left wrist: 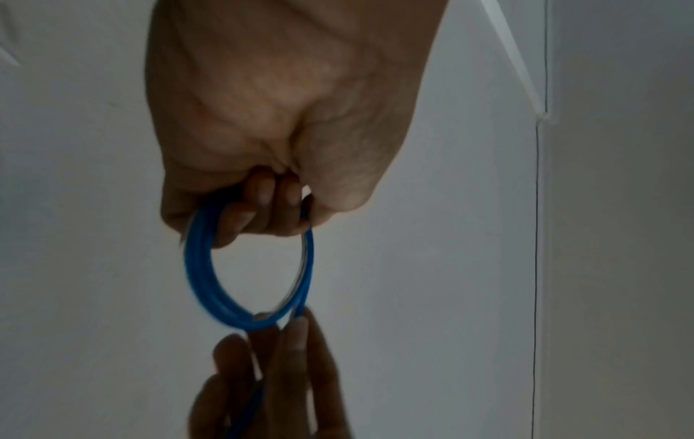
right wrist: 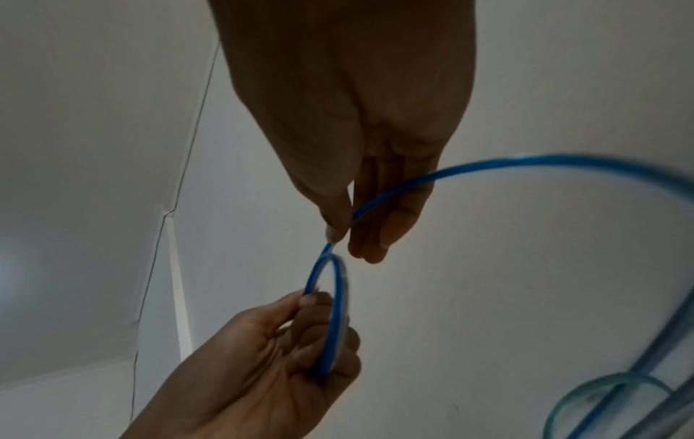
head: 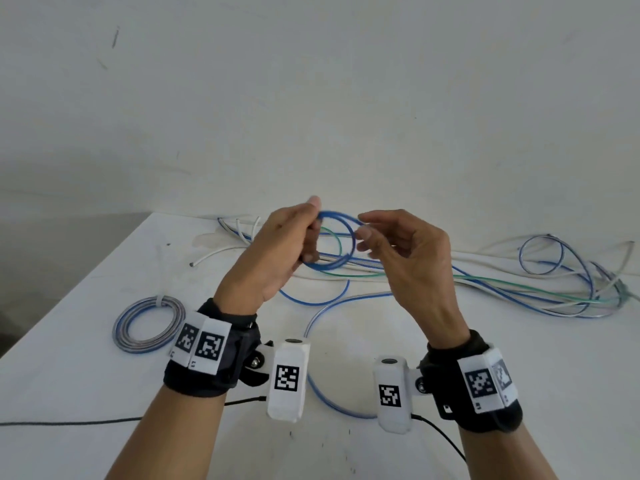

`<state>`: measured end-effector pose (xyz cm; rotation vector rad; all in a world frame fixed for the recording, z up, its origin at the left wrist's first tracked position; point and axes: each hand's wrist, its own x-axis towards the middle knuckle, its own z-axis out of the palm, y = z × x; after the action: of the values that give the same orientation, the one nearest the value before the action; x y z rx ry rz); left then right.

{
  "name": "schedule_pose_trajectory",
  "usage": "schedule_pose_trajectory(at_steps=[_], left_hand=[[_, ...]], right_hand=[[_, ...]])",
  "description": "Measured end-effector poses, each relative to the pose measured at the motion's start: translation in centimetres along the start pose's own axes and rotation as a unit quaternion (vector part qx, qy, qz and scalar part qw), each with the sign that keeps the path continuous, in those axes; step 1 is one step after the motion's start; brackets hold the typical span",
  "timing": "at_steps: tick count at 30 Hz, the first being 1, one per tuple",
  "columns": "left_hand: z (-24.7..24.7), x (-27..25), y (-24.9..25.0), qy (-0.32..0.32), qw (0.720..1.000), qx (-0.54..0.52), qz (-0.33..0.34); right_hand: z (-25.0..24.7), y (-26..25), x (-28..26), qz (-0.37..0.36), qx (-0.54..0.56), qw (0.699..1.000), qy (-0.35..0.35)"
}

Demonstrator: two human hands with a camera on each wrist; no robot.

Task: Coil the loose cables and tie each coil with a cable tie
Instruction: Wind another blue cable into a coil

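My left hand (head: 304,233) is raised above the table and grips a small coil of blue cable (head: 341,258), its fingers curled through the ring (left wrist: 195,267). My right hand (head: 367,233) pinches the free run of the same blue cable (right wrist: 450,175) between thumb and fingers, right at the coil's far edge (right wrist: 326,267). The cable's loose tail (head: 325,400) drops to the table between my wrists. A finished coil (head: 149,323), bound with a white cable tie (head: 160,301), lies flat at the left.
A tangle of loose blue, green and white cables (head: 519,282) spreads across the back and right of the white table (head: 104,393). White cable ends (head: 239,226) lie near the far edge. Thin black camera leads (head: 69,422) trail near the front.
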<state>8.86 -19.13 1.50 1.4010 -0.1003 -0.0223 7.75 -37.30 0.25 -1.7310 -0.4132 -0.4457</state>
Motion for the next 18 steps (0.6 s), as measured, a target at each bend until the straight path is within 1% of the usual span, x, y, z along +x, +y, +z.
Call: schedule_pose_trajectory(at_steps=[2,5,9,12,14,16,18], left_hand=[[-0.2,0.1,0.5,0.025,0.997,-0.076,-0.007],[0.1,0.1,0.7,0.056,0.989,-0.133,0.0],[1.0,-0.1,0.7,0.071,0.985,-0.156,-0.001],[1.2,0.0,0.6,0.066,0.982,-0.175,-0.014],[0.9,0.2,0.5,0.055,0.988,-0.141,-0.009],[0.3,0.3,0.5,0.042,0.997,-0.062,0.002],[0.0,0.1,0.5,-0.002,1.0,0.005,-0.013]], right_hand=[[0.1,-0.2,0.0,0.028,0.063,0.998,0.01],[1.4,-0.6,-0.6,0.059,0.127,0.99,0.01],[3.0,-0.3,-1.3,0.055,0.139,0.986,0.069],[3.0,0.1,-1.2,0.06,0.142,0.984,0.086],[2.2,0.0,-0.9,0.053,0.126,0.988,0.076],[1.1,0.0,-0.4,0.044,0.097,0.993,0.042],[0.2,0.0,-0.2,0.041,0.051,0.998,-0.007]])
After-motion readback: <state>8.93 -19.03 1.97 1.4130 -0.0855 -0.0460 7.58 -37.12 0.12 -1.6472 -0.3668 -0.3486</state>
